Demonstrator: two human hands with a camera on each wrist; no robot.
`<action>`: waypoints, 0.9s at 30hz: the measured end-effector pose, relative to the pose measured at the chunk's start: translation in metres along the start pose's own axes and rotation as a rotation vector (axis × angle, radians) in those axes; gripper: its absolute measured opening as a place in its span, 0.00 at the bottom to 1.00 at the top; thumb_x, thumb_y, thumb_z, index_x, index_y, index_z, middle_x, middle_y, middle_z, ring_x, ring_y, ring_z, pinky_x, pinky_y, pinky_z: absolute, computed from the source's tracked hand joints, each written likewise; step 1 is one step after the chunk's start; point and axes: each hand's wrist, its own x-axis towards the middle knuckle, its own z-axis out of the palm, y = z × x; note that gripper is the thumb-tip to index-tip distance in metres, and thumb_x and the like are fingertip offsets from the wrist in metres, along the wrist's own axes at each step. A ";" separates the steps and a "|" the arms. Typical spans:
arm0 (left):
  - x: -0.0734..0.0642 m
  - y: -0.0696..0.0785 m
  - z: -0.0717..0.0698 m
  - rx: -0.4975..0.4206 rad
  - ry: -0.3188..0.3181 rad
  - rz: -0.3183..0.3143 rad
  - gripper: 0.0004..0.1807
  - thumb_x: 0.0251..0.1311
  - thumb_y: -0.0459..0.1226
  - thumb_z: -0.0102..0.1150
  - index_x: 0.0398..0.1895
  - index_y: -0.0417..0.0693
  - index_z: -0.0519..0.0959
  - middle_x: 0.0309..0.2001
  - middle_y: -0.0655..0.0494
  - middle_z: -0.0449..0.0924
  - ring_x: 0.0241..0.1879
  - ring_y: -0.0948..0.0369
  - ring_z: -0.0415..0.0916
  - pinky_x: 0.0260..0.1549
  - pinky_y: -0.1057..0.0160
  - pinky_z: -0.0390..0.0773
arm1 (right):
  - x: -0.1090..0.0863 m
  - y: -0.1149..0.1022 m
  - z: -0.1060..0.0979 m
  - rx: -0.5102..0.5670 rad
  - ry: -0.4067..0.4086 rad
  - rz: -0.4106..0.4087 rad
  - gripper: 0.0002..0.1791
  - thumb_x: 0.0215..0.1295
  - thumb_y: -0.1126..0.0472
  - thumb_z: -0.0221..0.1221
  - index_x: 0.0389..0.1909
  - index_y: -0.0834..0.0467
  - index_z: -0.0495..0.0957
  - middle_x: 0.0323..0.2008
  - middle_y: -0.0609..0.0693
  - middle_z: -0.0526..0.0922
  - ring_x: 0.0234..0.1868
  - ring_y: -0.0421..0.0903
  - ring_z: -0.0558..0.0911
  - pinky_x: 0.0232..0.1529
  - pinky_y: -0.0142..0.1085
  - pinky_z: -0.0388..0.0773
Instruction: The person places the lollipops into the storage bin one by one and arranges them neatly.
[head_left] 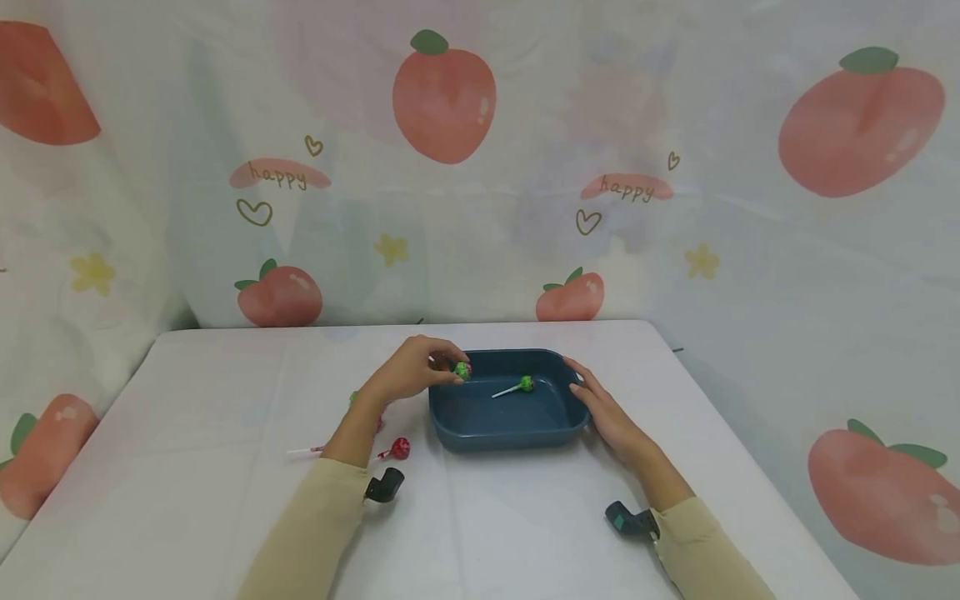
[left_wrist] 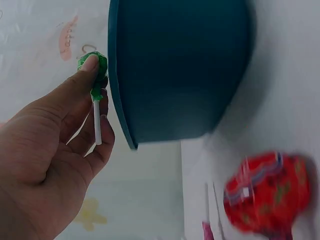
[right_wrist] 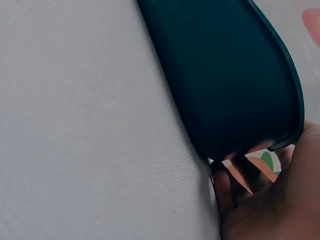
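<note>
Round green-wrapped lollipop on a white stick is sitting near the left rim of a dark blue, rounded rectangular tray; left hand is pinching it between thumb and fingers. Right hand is gripping the tray's right end. Second green-wrapped lollipop is lying inside. Round red-wrapped lollipop is resting left of the tray on a white-covered table.

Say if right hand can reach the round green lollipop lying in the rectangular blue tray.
Likely yes: the right hand holds the right end of the tray, near the lollipop; once it lets go, the open top leaves the way free.
</note>
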 end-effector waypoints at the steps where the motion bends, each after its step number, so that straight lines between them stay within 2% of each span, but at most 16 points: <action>1: 0.003 0.002 0.003 0.001 -0.008 0.013 0.14 0.60 0.33 0.75 0.49 0.48 0.88 0.37 0.62 0.85 0.37 0.61 0.80 0.39 0.61 0.81 | 0.000 0.000 0.000 0.000 0.001 0.000 0.30 0.85 0.44 0.40 0.83 0.38 0.51 0.83 0.53 0.44 0.81 0.63 0.41 0.71 0.69 0.38; 4: 0.012 0.006 0.012 0.017 -0.040 0.039 0.15 0.61 0.35 0.75 0.51 0.47 0.87 0.38 0.62 0.85 0.36 0.62 0.79 0.39 0.62 0.80 | 0.000 0.000 0.000 0.001 -0.003 0.002 0.30 0.85 0.44 0.40 0.83 0.38 0.50 0.83 0.53 0.43 0.81 0.63 0.40 0.71 0.69 0.37; 9: 0.028 0.012 0.026 0.032 -0.088 0.034 0.14 0.61 0.34 0.74 0.50 0.48 0.87 0.40 0.63 0.85 0.37 0.64 0.78 0.41 0.63 0.79 | 0.001 0.002 -0.001 0.005 0.006 0.010 0.30 0.84 0.42 0.41 0.82 0.35 0.51 0.83 0.51 0.43 0.81 0.61 0.39 0.72 0.68 0.37; 17: 0.057 0.020 0.054 -0.001 -0.142 0.042 0.12 0.60 0.30 0.73 0.47 0.43 0.87 0.40 0.59 0.86 0.37 0.63 0.81 0.40 0.66 0.80 | 0.001 0.005 -0.003 0.009 0.005 0.008 0.30 0.84 0.42 0.41 0.82 0.37 0.51 0.83 0.52 0.43 0.81 0.62 0.39 0.71 0.69 0.36; 23: 0.065 0.032 0.071 -0.002 -0.149 0.011 0.12 0.59 0.30 0.74 0.47 0.42 0.87 0.40 0.58 0.87 0.40 0.63 0.82 0.42 0.66 0.80 | 0.002 0.004 -0.001 -0.007 -0.001 0.005 0.30 0.84 0.41 0.41 0.82 0.35 0.51 0.83 0.52 0.43 0.81 0.62 0.39 0.71 0.69 0.36; 27: 0.066 0.038 0.081 -0.008 -0.124 -0.021 0.12 0.59 0.28 0.74 0.46 0.41 0.87 0.39 0.57 0.87 0.41 0.61 0.83 0.44 0.64 0.80 | 0.003 0.003 0.000 -0.007 0.006 0.008 0.30 0.84 0.43 0.41 0.82 0.36 0.51 0.83 0.53 0.44 0.81 0.62 0.41 0.71 0.69 0.36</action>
